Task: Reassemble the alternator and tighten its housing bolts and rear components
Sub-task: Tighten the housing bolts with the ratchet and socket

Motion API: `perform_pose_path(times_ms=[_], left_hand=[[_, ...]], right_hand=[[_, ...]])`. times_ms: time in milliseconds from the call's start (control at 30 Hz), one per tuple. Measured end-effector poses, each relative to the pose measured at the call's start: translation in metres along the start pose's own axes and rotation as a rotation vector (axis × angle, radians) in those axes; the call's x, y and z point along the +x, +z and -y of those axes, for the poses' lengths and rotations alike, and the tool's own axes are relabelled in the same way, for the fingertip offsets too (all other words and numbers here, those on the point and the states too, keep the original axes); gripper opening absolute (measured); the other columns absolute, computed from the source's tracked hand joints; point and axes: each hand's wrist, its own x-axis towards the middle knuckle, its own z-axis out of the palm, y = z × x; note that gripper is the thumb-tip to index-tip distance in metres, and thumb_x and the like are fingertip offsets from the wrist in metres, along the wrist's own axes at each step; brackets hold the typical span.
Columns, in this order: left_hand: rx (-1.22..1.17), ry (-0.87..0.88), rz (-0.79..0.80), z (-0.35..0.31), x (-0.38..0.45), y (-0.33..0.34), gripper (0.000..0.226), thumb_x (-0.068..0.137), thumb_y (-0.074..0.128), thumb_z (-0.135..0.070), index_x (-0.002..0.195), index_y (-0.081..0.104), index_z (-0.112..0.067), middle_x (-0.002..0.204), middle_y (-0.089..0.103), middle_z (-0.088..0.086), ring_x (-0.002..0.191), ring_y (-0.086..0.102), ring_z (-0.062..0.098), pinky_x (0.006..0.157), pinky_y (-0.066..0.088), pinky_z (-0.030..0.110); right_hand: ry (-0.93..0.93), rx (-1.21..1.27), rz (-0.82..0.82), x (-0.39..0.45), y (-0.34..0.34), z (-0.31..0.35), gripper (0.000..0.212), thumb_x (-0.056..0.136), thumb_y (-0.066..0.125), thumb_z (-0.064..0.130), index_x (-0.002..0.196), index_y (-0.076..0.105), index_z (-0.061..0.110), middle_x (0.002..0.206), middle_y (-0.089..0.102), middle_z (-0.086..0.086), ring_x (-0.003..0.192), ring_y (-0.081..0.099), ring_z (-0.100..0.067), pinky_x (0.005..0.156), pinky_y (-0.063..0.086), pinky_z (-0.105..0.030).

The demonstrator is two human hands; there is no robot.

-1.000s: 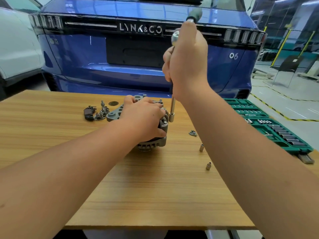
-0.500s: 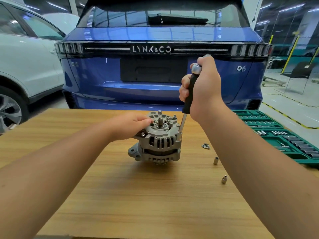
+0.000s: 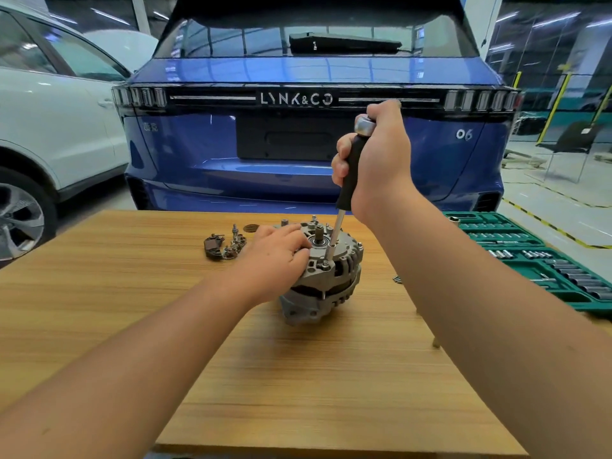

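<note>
the alternator (image 3: 323, 274) sits on the wooden table (image 3: 132, 293) between the two forearms, directly under the right hand and against the fingertips of the left. it is a grey cast-metal unit, tilted a little so its upper face leans toward the camera: a round housing with a ring of slotted vents down the side, a mounting ear with bolt holes at the near bottom, and a short shaft stub (image 3: 319, 234) standing up from a bearing in the middle of the top face. small studs and bolt heads ring that face.

the left hand (image 3: 275, 260) lies on the alternator's left shoulder, fingers fairly straight and spread over the casting, pressing on it — not wrapped round it.

the right hand (image 3: 377, 160) is raised above the alternator, closed in a fist round the black grip of a socket driver (image 3: 351, 167); the chrome cap of the handle shows above the knuckles. its bright shank runs down and slightly left from the fist, and the tip sits on a housing bolt (image 3: 325, 265) at the near edge of the top face.

beyond the left hand, loose dark alternator parts (image 3: 222, 245) lie on the table. outside the right forearm a green socket set tray (image 3: 546, 263) lies open, and a few small screws (image 3: 397, 279) show just beside that arm. behind the table stands a blue car (image 3: 298, 154) — a white car (image 3: 49, 127) is off past the left arm.
</note>
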Motion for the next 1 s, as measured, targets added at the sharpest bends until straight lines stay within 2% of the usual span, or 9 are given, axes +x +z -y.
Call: perform_pose_path(times_ms=[33, 100, 367, 600, 667, 733, 833, 933, 1000], left_hand=[[-0.039, -0.019, -0.013, -0.001, 0.000, 0.002, 0.032, 0.106, 0.035, -0.037, 0.130, 0.057, -0.036, 0.141, 0.048, -0.010, 0.139, 0.025, 0.017, 0.108, 0.029, 0.047], [-0.098, -0.061, -0.009, -0.001, 0.000, 0.003, 0.030, 0.105, 0.035, -0.034, 0.127, 0.056, -0.037, 0.122, 0.046, -0.007, 0.136, 0.027, 0.015, 0.098, 0.034, 0.045], [-0.072, -0.065, -0.005, -0.010, -0.003, 0.001, 0.030, 0.106, 0.035, -0.031, 0.127, 0.056, -0.032, 0.124, 0.051, -0.002, 0.132, 0.036, 0.019, 0.102, 0.038, 0.046], [0.006, -0.035, -0.045, -0.012, -0.004, 0.001, 0.031, 0.106, 0.035, -0.031, 0.125, 0.059, -0.032, 0.118, 0.055, -0.005, 0.128, 0.041, 0.019, 0.104, 0.032, 0.044], [0.068, 0.024, -0.067, -0.012, -0.004, 0.000, 0.031, 0.105, 0.038, -0.031, 0.127, 0.060, -0.032, 0.133, 0.056, -0.008, 0.134, 0.039, 0.018, 0.112, 0.026, 0.044], [-0.006, 0.122, -0.048, -0.011, -0.004, -0.003, 0.031, 0.100, 0.049, -0.030, 0.129, 0.059, -0.036, 0.144, 0.049, -0.020, 0.136, 0.037, 0.010, 0.119, 0.022, 0.047], [-0.340, 0.140, 0.055, -0.015, 0.000, -0.011, 0.029, 0.094, 0.057, -0.044, 0.121, 0.055, -0.050, 0.121, 0.049, -0.038, 0.122, 0.048, 0.002, 0.106, 0.039, 0.043], [-0.452, 0.120, 0.093, -0.021, 0.008, -0.011, 0.033, 0.097, 0.042, -0.062, 0.113, 0.066, -0.046, 0.115, 0.060, -0.030, 0.110, 0.051, -0.008, 0.088, 0.040, 0.026], [-0.425, 0.104, 0.130, -0.023, 0.012, -0.006, 0.035, 0.102, 0.035, -0.062, 0.101, 0.067, -0.047, 0.119, 0.064, -0.025, 0.109, 0.053, -0.004, 0.090, 0.041, 0.028]], right_hand=[[0.000, -0.005, 0.003, 0.000, 0.001, 0.001, 0.039, 0.099, 0.039, 0.029, 0.061, 0.035, 0.020, 0.054, 0.047, -0.004, 0.040, 0.034, -0.018, 0.045, 0.029, -0.024], [0.004, -0.014, 0.011, 0.001, 0.003, 0.003, 0.040, 0.098, 0.040, 0.030, 0.060, 0.035, 0.021, 0.054, 0.046, -0.003, 0.040, 0.034, -0.017, 0.044, 0.029, -0.023], [0.037, -0.068, 0.057, -0.001, 0.007, 0.001, 0.043, 0.099, 0.040, 0.032, 0.058, 0.037, 0.021, 0.054, 0.046, -0.003, 0.041, 0.036, -0.016, 0.046, 0.028, -0.023], [0.058, -0.049, 0.042, 0.003, 0.005, -0.002, 0.041, 0.100, 0.041, 0.032, 0.061, 0.042, 0.021, 0.054, 0.048, -0.003, 0.040, 0.038, -0.016, 0.044, 0.032, -0.022], [0.084, 0.005, 0.034, 0.005, 0.004, -0.003, 0.041, 0.099, 0.044, 0.032, 0.060, 0.046, 0.021, 0.055, 0.050, -0.003, 0.040, 0.040, -0.016, 0.043, 0.035, -0.022], [0.104, 0.065, 0.039, 0.005, 0.002, -0.003, 0.032, 0.099, 0.047, 0.030, 0.069, 0.048, 0.017, 0.056, 0.053, -0.003, 0.042, 0.045, -0.016, 0.045, 0.039, -0.022], [0.134, 0.108, 0.115, 0.006, -0.002, 0.000, 0.023, 0.099, 0.045, 0.027, 0.080, 0.047, 0.015, 0.064, 0.062, -0.003, 0.051, 0.055, -0.018, 0.056, 0.044, -0.025], [0.184, 0.195, 0.189, 0.007, -0.006, 0.003, 0.014, 0.099, 0.045, 0.026, 0.090, 0.047, 0.015, 0.074, 0.069, -0.004, 0.055, 0.059, -0.018, 0.066, 0.046, -0.029], [0.212, 0.242, 0.226, 0.007, -0.010, 0.002, 0.014, 0.099, 0.047, 0.027, 0.096, 0.050, 0.014, 0.080, 0.072, -0.004, 0.057, 0.061, -0.017, 0.069, 0.049, -0.031]])
